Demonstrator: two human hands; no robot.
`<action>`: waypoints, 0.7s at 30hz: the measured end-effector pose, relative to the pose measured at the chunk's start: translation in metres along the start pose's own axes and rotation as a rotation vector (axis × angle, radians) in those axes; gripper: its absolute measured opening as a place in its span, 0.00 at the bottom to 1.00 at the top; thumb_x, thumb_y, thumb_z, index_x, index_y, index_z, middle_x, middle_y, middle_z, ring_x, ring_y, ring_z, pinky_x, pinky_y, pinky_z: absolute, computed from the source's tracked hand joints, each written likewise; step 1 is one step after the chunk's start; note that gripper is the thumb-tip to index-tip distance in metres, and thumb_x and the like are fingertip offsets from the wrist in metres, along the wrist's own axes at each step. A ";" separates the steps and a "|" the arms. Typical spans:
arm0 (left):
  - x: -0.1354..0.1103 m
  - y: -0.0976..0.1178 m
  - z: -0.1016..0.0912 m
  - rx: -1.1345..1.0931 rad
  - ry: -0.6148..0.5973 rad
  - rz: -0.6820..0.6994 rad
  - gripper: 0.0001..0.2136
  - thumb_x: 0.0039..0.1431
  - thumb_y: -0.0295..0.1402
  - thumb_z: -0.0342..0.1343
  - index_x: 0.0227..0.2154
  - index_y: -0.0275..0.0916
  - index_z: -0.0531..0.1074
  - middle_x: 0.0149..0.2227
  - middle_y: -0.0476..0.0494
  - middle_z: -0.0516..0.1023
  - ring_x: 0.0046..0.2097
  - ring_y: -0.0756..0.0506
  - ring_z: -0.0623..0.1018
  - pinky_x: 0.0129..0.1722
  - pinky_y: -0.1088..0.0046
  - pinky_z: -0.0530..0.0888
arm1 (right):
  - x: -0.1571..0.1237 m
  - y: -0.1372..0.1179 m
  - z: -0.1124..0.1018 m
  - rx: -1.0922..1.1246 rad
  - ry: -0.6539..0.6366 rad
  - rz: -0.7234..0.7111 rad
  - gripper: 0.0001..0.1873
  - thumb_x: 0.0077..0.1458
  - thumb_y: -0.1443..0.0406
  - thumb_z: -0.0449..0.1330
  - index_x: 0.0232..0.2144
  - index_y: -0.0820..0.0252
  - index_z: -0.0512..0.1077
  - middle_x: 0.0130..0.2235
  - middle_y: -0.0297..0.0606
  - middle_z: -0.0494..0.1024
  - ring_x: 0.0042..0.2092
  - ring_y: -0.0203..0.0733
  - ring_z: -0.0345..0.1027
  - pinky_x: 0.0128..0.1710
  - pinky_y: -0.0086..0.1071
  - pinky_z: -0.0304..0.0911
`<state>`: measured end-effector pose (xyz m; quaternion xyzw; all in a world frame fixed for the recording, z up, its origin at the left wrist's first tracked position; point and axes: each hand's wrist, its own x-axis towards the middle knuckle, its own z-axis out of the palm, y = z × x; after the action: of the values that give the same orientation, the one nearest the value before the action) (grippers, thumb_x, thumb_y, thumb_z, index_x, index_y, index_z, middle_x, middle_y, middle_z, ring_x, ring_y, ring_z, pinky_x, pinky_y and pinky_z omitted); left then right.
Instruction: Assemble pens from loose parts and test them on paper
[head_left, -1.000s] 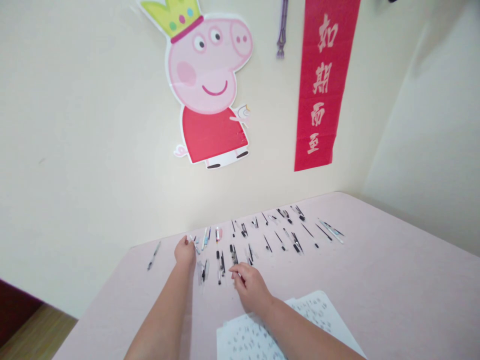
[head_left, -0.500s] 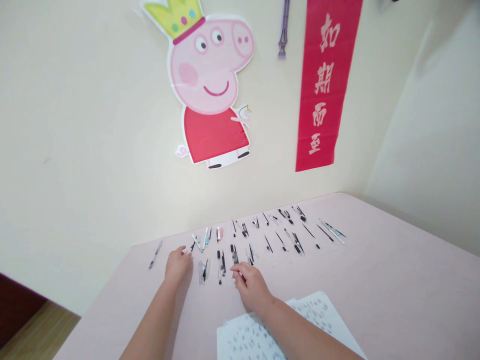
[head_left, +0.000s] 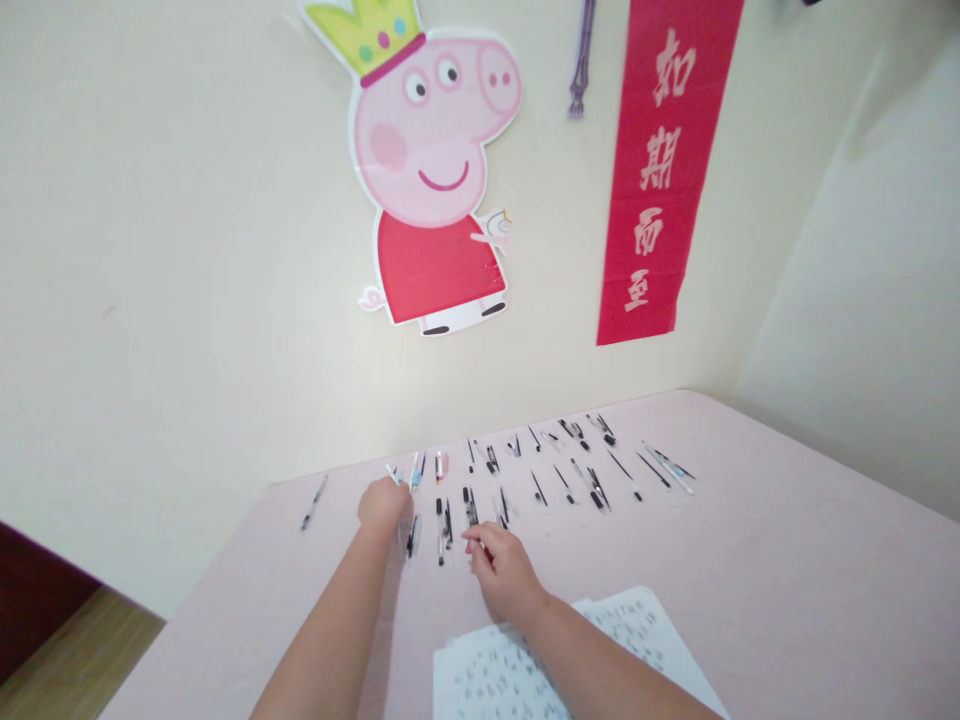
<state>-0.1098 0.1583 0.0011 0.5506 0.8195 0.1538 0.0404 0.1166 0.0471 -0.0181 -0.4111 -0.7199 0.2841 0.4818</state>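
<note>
On the pink tabletop (head_left: 765, 560), taken-apart pens lie in two rough rows. My left hand (head_left: 384, 506) reaches over the left end, beside white and light-blue pen parts (head_left: 415, 472); its fingertips are hidden, so any grip is unclear. Just right of it lie a dark pen part with a clear piece (head_left: 413, 537) and a black-capped pen barrel (head_left: 439, 535). My right hand (head_left: 506, 570) rests below a group of black pen parts (head_left: 470, 507), thumb and fingers curled together. Whatever those fingers hold, if anything, is too small to make out.
Sheets of handwritten paper (head_left: 630, 625) lie under my right forearm. A single pen (head_left: 314, 502) lies far left. More pen parts (head_left: 592, 485) spread to the right. The wall behind carries a pig cutout (head_left: 439, 260) and a red banner (head_left: 660, 200).
My left hand has moved right and slightly forward, now covering part of the white and light-blue pen parts. My right hand stays in place. The view has shifted slightly.
</note>
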 end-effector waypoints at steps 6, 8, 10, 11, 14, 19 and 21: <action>0.002 0.002 -0.002 0.068 -0.068 -0.057 0.14 0.47 0.35 0.49 0.32 0.33 0.75 0.39 0.26 0.78 0.42 0.33 0.77 0.35 0.64 0.70 | 0.000 0.002 0.002 0.001 0.000 -0.007 0.13 0.51 0.74 0.50 0.35 0.60 0.72 0.30 0.37 0.74 0.34 0.38 0.67 0.37 0.30 0.62; 0.003 -0.002 -0.004 0.079 -0.074 -0.061 0.14 0.48 0.36 0.48 0.31 0.34 0.75 0.39 0.27 0.78 0.42 0.34 0.77 0.34 0.64 0.70 | 0.000 0.003 0.001 0.002 0.001 -0.012 0.13 0.51 0.74 0.50 0.35 0.60 0.72 0.31 0.37 0.74 0.34 0.38 0.67 0.37 0.30 0.62; 0.004 -0.009 -0.009 0.085 -0.076 -0.062 0.14 0.48 0.37 0.48 0.30 0.34 0.75 0.38 0.28 0.78 0.41 0.35 0.77 0.34 0.65 0.70 | -0.001 0.002 0.001 0.006 0.005 -0.012 0.13 0.51 0.74 0.50 0.35 0.60 0.72 0.31 0.37 0.74 0.34 0.38 0.67 0.36 0.30 0.62; 0.004 -0.014 -0.012 0.088 -0.075 -0.062 0.14 0.49 0.38 0.48 0.30 0.35 0.75 0.37 0.28 0.78 0.41 0.35 0.77 0.33 0.65 0.70 | -0.001 0.002 0.001 0.009 0.007 -0.009 0.13 0.51 0.74 0.50 0.35 0.60 0.72 0.31 0.37 0.74 0.34 0.38 0.67 0.36 0.30 0.62; 0.003 -0.031 -0.020 0.102 -0.071 -0.068 0.13 0.49 0.37 0.48 0.28 0.35 0.75 0.36 0.28 0.78 0.39 0.34 0.77 0.32 0.64 0.70 | -0.001 0.002 0.002 0.016 0.007 0.006 0.13 0.52 0.73 0.50 0.35 0.60 0.72 0.32 0.38 0.74 0.33 0.38 0.67 0.35 0.30 0.63; -0.001 -0.052 -0.026 0.118 -0.062 -0.053 0.11 0.48 0.34 0.49 0.26 0.35 0.74 0.35 0.28 0.78 0.40 0.34 0.77 0.33 0.64 0.70 | -0.001 0.002 0.002 0.024 0.002 0.019 0.13 0.52 0.73 0.50 0.35 0.59 0.73 0.32 0.37 0.74 0.33 0.38 0.67 0.34 0.30 0.63; -0.003 -0.055 -0.025 0.113 -0.055 -0.043 0.10 0.48 0.35 0.49 0.26 0.35 0.73 0.35 0.29 0.78 0.40 0.34 0.77 0.33 0.65 0.70 | -0.001 0.003 0.003 0.028 0.007 0.018 0.13 0.51 0.73 0.50 0.35 0.60 0.73 0.32 0.37 0.74 0.33 0.38 0.68 0.35 0.30 0.63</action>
<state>-0.1633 0.1315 0.0088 0.5382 0.8371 0.0912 0.0351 0.1153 0.0474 -0.0216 -0.4118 -0.7104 0.2969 0.4875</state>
